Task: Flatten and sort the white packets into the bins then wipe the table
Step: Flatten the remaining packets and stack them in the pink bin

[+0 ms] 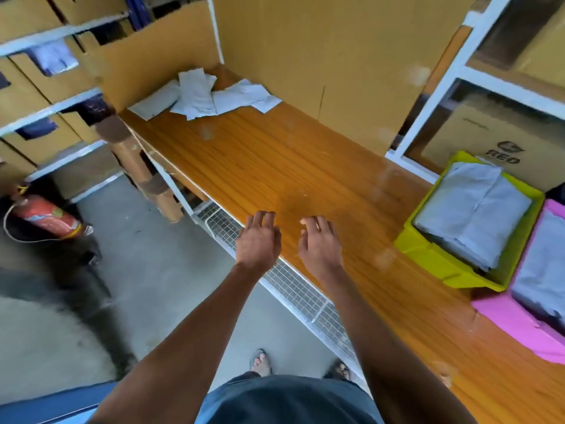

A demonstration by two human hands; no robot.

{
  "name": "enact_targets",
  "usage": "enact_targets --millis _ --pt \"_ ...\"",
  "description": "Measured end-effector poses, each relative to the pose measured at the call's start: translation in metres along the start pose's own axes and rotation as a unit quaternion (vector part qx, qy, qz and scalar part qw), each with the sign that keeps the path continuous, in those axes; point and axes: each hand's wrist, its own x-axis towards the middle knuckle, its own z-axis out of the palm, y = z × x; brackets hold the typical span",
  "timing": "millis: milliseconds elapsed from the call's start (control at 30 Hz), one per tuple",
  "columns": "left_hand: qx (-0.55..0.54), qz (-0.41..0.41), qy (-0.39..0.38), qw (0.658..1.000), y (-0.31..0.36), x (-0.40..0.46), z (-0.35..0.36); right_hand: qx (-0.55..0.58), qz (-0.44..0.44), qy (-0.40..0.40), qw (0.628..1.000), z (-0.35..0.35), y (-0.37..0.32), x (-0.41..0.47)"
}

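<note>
Several crumpled white packets (208, 94) lie in a loose pile at the far left end of the wooden table (275, 160). A yellow-green bin (434, 252) at the right holds flat stacked packets (470, 218). Beside it, a pink bin (513, 319) also holds flat packets (541, 276). My left hand (258, 240) and my right hand (319, 243) hover side by side over the table's near edge, fingers relaxed, holding nothing. Both are far from the pile.
Tall cardboard sheets (321, 56) stand along the table's back. White metal shelving with cardboard boxes (495, 136) is at the right and left. A wire mesh shelf (293, 286) runs below the table edge. A red fire extinguisher (46, 215) lies on the floor at left.
</note>
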Motion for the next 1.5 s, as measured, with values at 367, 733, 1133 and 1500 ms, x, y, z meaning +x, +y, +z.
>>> enact_targets --millis 367,733,1133,1500 --pt "-0.017 -0.185 0.018 0.982 -0.150 -0.028 -0.033 0.010 -0.106 -0.137 0.985 0.113 -0.119 0.046" --pt "0.025 -0.247 0.022 0.968 -0.275 0.093 -0.070 0.025 -0.127 -0.112 0.985 0.221 -0.201 0.206" --pt "0.029 -0.213 -0.002 0.977 -0.349 0.284 -0.103 0.029 -0.095 -0.082 0.992 0.275 -0.234 0.386" --pt "0.048 -0.094 -0.034 0.994 -0.437 0.441 -0.094 -0.045 -0.034 -0.067 0.996 0.322 -0.258 0.515"
